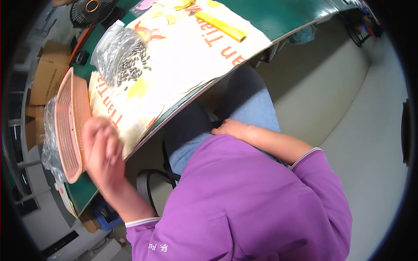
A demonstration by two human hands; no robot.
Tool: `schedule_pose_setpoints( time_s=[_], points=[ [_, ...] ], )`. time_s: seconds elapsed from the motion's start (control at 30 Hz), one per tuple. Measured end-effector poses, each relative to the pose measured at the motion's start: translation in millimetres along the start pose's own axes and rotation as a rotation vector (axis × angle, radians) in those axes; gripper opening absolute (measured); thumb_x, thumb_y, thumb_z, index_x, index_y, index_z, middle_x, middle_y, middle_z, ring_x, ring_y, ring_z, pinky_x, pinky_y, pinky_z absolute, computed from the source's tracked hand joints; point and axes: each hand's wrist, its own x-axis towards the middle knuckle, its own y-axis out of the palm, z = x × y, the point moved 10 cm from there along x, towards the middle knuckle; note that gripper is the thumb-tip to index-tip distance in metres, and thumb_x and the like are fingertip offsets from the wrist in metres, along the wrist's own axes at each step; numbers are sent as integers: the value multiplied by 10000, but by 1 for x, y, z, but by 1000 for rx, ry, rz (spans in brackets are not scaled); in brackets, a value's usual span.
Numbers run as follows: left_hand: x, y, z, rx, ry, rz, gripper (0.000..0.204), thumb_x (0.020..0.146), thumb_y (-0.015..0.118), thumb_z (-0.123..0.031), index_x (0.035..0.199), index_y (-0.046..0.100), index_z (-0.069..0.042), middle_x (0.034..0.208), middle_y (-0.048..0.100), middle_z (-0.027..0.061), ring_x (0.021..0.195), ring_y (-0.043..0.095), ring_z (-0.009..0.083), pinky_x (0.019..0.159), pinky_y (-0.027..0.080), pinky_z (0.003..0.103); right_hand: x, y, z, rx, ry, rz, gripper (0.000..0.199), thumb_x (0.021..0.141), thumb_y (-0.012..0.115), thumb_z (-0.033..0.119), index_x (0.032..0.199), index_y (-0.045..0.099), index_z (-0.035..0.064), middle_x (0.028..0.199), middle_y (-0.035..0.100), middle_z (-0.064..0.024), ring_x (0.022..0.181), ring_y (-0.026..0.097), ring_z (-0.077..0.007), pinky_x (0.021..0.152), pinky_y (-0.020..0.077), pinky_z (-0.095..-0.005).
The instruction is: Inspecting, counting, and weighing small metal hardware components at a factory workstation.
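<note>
My left hand (103,152) is raised at the table's near left edge, slightly blurred, its fingers curled in with nothing visible in them. Right beside it a pink perforated plastic basket (77,126) stands tilted on its side. My right hand (233,128) rests on my lap, fingers lying loosely on the jeans, their tips partly hidden. Further in on the table, a clear plastic bag (114,50) lies with many small dark pieces (133,65) spilling from its mouth onto printed cream sheeting (183,56).
A yellow strip-like tool (221,27) lies on the sheeting near scattered yellow and reddish scraps (150,34). A black fan (92,9) stands at the far left of the green table (278,17). Cardboard boxes (50,71) are beyond the left edge. A chair armrest (150,178) is below the table edge.
</note>
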Motion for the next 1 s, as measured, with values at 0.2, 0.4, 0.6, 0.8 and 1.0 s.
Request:
schedule_pose_setpoints(
  time_s=[0.2,0.4,0.6,0.8,1.0],
  points=[
    [-12,-96,-190,1028,744,-242,240,1036,394,3,1162,599,-3,1022,600,89,800,525,106,722,445,227,-18,5,-6,-69,62,150,196,907,504,220,1016,630,118,899,728,-127,949,687,-336,949,448,-439],
    [35,-191,-175,1731,422,-376,404,1077,469,-222,1430,505,-28,1432,540,148,1326,500,269,1111,382,362,-22,9,-14,-14,-11,-16,177,884,538,233,959,643,110,895,731,-118,937,690,-333,948,455,-431],
    [-61,42,-72,1364,1087,105,438,1091,403,-290,1340,566,32,1421,552,188,1312,518,360,1134,383,491,-52,-4,-30,19,53,-129,137,846,571,227,869,635,108,797,700,-136,883,683,-349,840,498,-456],
    [-41,82,28,1593,1084,184,447,1069,411,-329,1379,531,-31,1385,586,200,1304,531,448,1075,436,535,-98,8,-50,-46,200,-221,100,824,582,203,834,644,125,787,685,-119,851,688,-318,795,506,-436],
    [-38,82,24,1730,1064,47,467,1083,361,-342,1281,642,-25,1298,657,186,1227,603,427,1012,503,490,-169,-1,-35,67,268,-352,166,791,586,235,801,588,69,715,632,-146,803,643,-337,822,487,-438]
  ],
)
